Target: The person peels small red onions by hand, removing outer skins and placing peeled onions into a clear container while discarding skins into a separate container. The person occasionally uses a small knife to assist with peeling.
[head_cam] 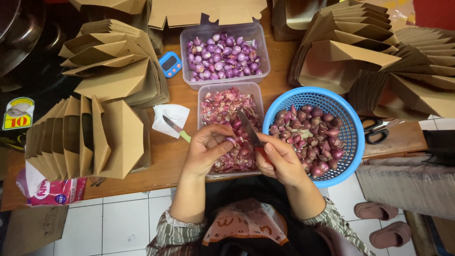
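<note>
My left hand [208, 148] pinches a small purple shallot [231, 140] between thumb and fingers. My right hand [280, 161] grips a knife [248, 127] by its red handle, with the blade pointing up and left toward the shallot. Both hands hover over a clear tub of reddish shallot peels [222, 105]. To the right, a blue plastic basket [350, 142] holds several unpeeled shallots. Behind the peel tub stands a second clear tub of peeled purple shallots [222, 56].
A second small knife [176, 128] lies on a white tissue left of the peel tub. A blue digital timer [170, 64] sits nearby. Stacks of folded brown cardboard boxes [90, 137] crowd the wooden table. Scissors [377, 130] lie at right; slippers [379, 211] rest on the tiled floor.
</note>
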